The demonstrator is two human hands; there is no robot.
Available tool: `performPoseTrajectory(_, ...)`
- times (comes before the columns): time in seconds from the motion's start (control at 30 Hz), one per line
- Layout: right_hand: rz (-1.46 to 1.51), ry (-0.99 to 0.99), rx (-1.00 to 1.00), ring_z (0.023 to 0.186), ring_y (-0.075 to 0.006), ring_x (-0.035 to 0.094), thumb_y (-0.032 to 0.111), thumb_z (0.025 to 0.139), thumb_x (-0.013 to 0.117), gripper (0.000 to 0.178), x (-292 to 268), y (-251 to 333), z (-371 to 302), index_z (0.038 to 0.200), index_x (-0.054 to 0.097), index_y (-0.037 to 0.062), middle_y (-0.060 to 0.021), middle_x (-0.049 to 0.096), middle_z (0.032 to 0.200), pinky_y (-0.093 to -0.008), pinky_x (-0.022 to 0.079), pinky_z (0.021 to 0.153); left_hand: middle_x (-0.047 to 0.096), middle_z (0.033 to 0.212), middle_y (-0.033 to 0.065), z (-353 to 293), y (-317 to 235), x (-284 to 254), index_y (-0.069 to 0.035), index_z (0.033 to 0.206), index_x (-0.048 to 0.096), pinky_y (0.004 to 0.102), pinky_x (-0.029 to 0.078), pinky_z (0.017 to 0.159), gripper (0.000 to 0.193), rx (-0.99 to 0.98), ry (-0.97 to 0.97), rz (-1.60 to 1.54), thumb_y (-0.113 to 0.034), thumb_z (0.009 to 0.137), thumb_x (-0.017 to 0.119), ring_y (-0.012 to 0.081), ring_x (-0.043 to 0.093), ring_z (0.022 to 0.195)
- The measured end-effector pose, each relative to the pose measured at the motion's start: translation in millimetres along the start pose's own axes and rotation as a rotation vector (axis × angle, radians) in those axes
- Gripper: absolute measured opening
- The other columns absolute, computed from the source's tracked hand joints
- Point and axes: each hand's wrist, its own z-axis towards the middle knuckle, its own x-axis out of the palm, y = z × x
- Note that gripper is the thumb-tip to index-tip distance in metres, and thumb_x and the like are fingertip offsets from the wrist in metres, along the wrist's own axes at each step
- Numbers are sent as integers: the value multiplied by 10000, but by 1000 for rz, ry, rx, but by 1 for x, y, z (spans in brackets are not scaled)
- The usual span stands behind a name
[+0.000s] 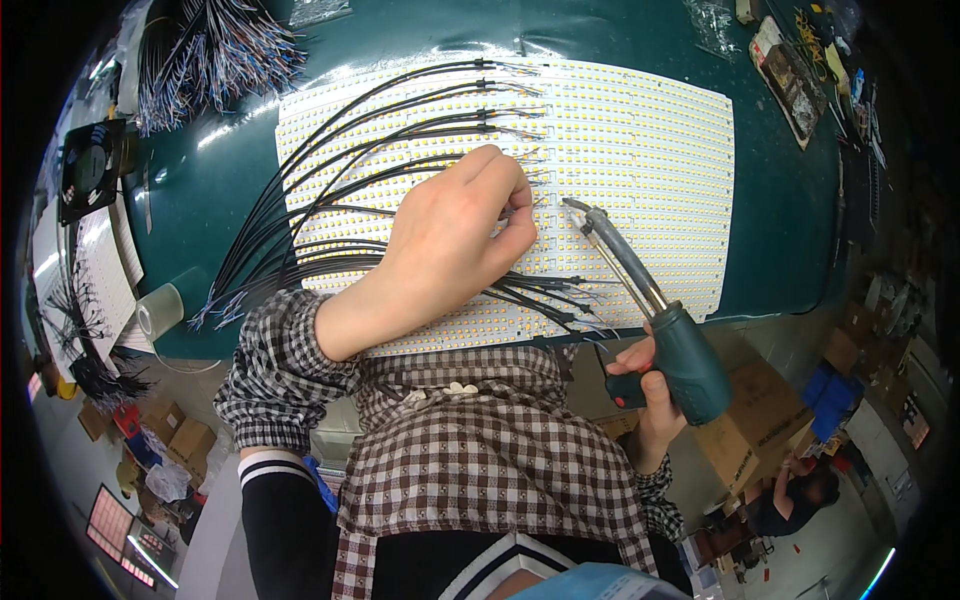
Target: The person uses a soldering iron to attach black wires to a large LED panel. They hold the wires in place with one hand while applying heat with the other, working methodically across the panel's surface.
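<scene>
My right hand (652, 385) is wrapped round the handle of a green soldering gun (690, 365). Its long metal tip points up and left, just above a white LED board panel (650, 140) covered in rows of small yellow chips. Over the middle of the panel, my left hand (455, 225) is closed in a pinch on a thin wire end, mostly hidden by the fingers. Black cables (330, 140) with stripped, coloured ends fan across the panel's left half, their tips lying along its middle. More black cables (540, 290) run beneath my left wrist.
A thick bundle of wires (215, 60) lies at the far left of the green table (200, 180). A black fan (92, 170) and a white roll (160, 310) are on the left. A dirty tray (788, 80) sits far right. Another person (795, 500) is beyond cardboard boxes (755, 420).
</scene>
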Motion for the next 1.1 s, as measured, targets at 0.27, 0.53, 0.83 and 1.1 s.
performPoseTrajectory(0.27, -13, -45, -100, 727, -215, 620, 334, 916, 603, 622, -8, -2, -2, 1217, 452, -189, -145, 602, 852, -319, 565, 641, 558, 884, 81, -24, -24, -18, -73, 860, 574, 369, 446, 661, 194, 252, 59, 249, -96, 746, 729, 271, 567, 810)
performPoseTrajectory(0.53, 64, -126, -158, 741, -223, 628, 341, 902, 617, 626, -12, -3, 1, 1209, 465, -183, -152, 608, 851, -320, 572, 622, 560, 826, 92, -32, -15, -21, -52, 852, 561, 376, 437, 653, 161, 123, 241, 9, -66, 768, 698, 287, 569, 774)
performPoseTrajectory(0.83, 105, -173, -150, 718, -223, 649, 371, 857, 687, 649, -15, -6, -2, 1177, 505, -163, -169, 628, 842, -325, 558, 656, 590, 833, 109, -35, -16, -14, -2, 896, 594, 331, 487, 674, 88, 45, 61, -32, 21, 824, 639, 263, 613, 768)
performPoseTrajectory(1.1, 142, -156, -186, 709, -224, 649, 366, 866, 680, 640, -16, -7, -1, 1184, 503, -161, -167, 630, 861, -311, 565, 633, 595, 839, 111, -37, -17, -13, -30, 907, 586, 382, 491, 648, 97, -20, 10, -75, -23, 825, 638, 303, 610, 760)
